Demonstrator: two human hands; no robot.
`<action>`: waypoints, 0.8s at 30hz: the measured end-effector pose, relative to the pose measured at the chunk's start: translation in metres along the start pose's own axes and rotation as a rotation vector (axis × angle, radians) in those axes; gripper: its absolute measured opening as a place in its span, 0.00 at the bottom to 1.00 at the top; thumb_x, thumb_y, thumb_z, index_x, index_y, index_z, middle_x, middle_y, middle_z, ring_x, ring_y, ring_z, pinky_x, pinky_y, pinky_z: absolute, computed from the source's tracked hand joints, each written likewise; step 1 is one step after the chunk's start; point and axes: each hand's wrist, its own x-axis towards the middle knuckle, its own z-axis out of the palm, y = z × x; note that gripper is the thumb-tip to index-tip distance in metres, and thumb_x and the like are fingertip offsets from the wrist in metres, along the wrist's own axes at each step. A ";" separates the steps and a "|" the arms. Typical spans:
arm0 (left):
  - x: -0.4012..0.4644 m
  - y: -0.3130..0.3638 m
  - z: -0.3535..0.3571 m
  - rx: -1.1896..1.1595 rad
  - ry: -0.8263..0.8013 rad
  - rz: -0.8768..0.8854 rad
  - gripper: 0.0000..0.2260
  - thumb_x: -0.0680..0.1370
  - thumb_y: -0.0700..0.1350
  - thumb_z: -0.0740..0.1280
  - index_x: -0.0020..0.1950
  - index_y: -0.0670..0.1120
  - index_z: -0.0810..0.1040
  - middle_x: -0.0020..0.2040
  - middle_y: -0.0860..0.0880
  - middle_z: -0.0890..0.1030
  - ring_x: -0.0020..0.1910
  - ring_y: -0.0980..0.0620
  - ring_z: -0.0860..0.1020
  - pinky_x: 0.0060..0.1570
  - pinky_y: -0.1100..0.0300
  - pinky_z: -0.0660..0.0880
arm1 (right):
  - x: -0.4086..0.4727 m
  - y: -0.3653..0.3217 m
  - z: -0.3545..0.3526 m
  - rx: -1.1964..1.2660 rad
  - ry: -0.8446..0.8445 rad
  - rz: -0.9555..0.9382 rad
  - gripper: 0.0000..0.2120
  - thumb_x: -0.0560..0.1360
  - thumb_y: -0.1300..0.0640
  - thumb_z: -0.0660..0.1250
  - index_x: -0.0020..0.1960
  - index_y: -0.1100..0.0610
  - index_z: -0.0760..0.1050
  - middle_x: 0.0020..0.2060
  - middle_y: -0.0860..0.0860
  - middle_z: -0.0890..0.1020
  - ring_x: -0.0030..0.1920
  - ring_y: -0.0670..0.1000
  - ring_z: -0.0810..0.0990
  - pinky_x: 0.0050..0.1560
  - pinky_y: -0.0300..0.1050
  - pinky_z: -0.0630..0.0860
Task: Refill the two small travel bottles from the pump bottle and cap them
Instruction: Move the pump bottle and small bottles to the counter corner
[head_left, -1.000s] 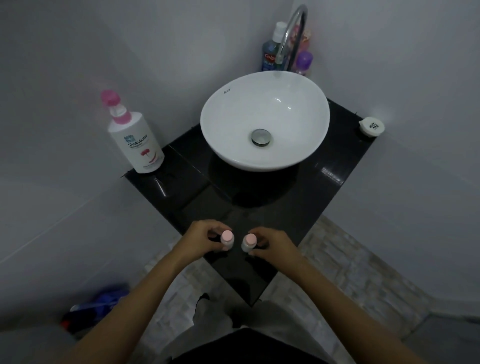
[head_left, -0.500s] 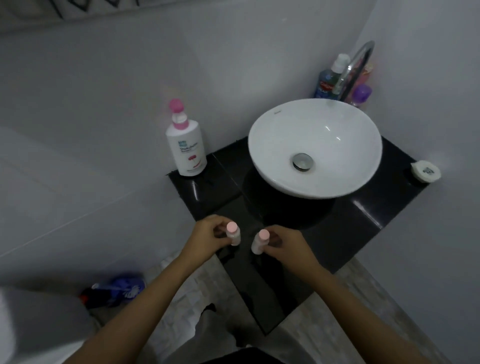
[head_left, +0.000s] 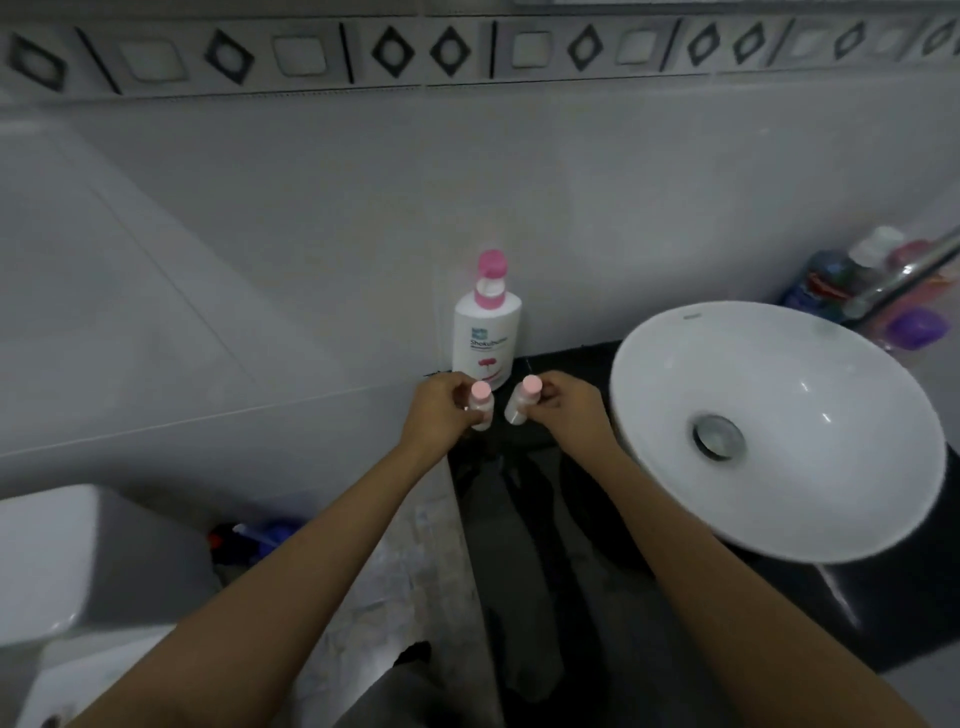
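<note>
Two hands (head_left: 439, 410) (head_left: 569, 410), each around a bottle (head_left: 480, 405) (head_left: 522, 402)

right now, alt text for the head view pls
Each hand, left and right, holds a small pink-capped travel bottle, one and the other, above a black counter in front of a white pump bottle; a white basin sits to the right.

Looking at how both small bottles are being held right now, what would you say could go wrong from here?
Each hand, left and right, holds a capped travel bottle, left and right, so neither hand is free to press the pump bottle. Set down near the black counter's left edge, a bottle might fall. The pump bottle stands close behind and could be knocked over.
</note>
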 end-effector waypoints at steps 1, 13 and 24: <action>0.005 -0.001 0.002 0.003 0.011 -0.013 0.15 0.64 0.35 0.77 0.49 0.42 0.82 0.46 0.43 0.84 0.44 0.46 0.82 0.46 0.56 0.79 | 0.009 0.000 0.004 -0.002 0.001 -0.003 0.09 0.68 0.62 0.73 0.47 0.56 0.79 0.40 0.51 0.83 0.43 0.51 0.82 0.47 0.42 0.77; 0.031 -0.019 0.023 0.049 0.083 -0.069 0.11 0.65 0.37 0.76 0.46 0.42 0.81 0.38 0.53 0.79 0.37 0.55 0.77 0.38 0.66 0.74 | 0.060 0.011 0.032 -0.139 -0.085 0.059 0.07 0.69 0.63 0.70 0.47 0.63 0.77 0.44 0.57 0.83 0.45 0.54 0.81 0.47 0.47 0.78; 0.039 -0.028 0.031 -0.019 0.142 -0.093 0.10 0.66 0.39 0.76 0.45 0.43 0.81 0.42 0.50 0.82 0.40 0.51 0.80 0.43 0.58 0.79 | 0.065 0.014 0.037 -0.122 -0.103 0.051 0.09 0.70 0.63 0.71 0.49 0.61 0.77 0.46 0.56 0.83 0.47 0.53 0.81 0.46 0.42 0.76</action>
